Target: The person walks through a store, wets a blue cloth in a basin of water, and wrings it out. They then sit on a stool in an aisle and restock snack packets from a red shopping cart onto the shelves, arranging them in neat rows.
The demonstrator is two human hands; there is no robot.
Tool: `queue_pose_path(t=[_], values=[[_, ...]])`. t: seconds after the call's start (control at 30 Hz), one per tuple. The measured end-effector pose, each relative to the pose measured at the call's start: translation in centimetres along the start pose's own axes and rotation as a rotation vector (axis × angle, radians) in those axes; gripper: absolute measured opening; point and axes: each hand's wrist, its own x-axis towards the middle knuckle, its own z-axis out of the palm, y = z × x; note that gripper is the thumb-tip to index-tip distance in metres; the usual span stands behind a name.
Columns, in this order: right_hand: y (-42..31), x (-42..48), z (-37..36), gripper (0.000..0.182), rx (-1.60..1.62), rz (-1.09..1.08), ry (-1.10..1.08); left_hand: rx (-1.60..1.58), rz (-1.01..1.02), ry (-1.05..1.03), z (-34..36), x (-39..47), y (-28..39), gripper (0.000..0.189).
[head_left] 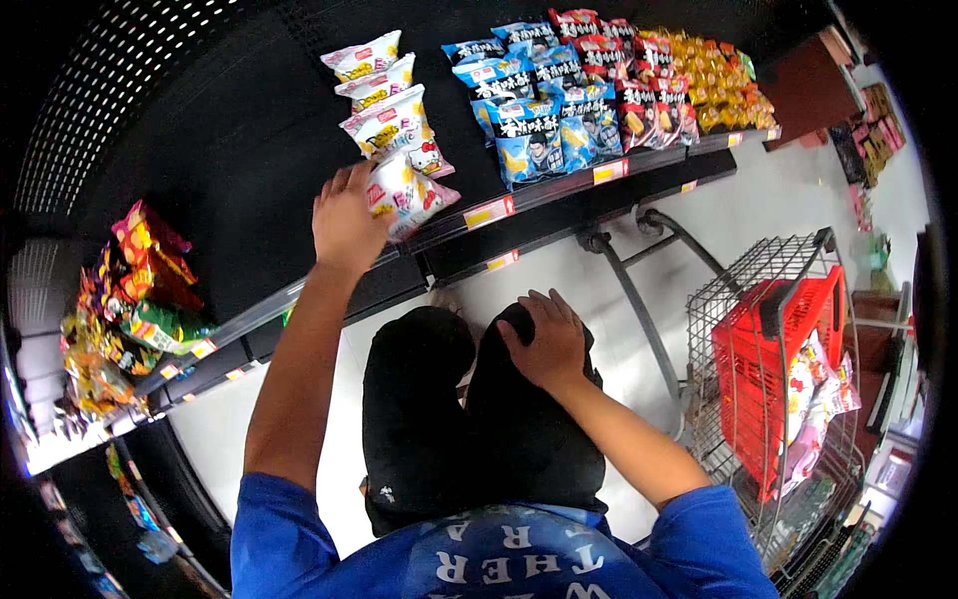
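My left hand (350,221) grips the left side of a white and pink snack bag (408,196) at the front edge of a black store shelf (254,157). Behind that bag, several like bags (389,123) stand in a row running back. To their right are rows of blue snack bags (528,138), then red bags (638,108) and small golden packs (722,86). My right hand (550,337) rests on my right knee, its fingers spread and nothing in it.
At the right stands a wire shopping cart (700,419) with a red plastic basket (748,389) that holds more white and pink bags (804,397). Mixed snack bags (153,277) lie at the shelf's left end. Price tags (489,213) line the shelf edge.
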Motion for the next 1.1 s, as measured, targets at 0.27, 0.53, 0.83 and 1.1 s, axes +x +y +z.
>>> queue_pose_path(t=[0.27,0.53,0.83,1.1], values=[[0.6,2.3,-0.4,0.049,0.045,0.046,-0.039,0.29,0.2,-0.085,5.1,7.6,-0.7,0.083],[1.6,2.4,-0.2,0.048,0.067,0.054,-0.037,0.274,0.259,-0.025,5.7,9.3,-1.0,0.09],[1.6,2.4,-0.7,0.045,0.111,0.108,-0.105,0.375,0.205,-0.314,3.5,9.7,-0.6,0.083],[1.5,2.4,0.0,0.045,0.062,0.123,-0.093,0.255,0.539,-0.098,4.9,11.1,2.6,0.066]])
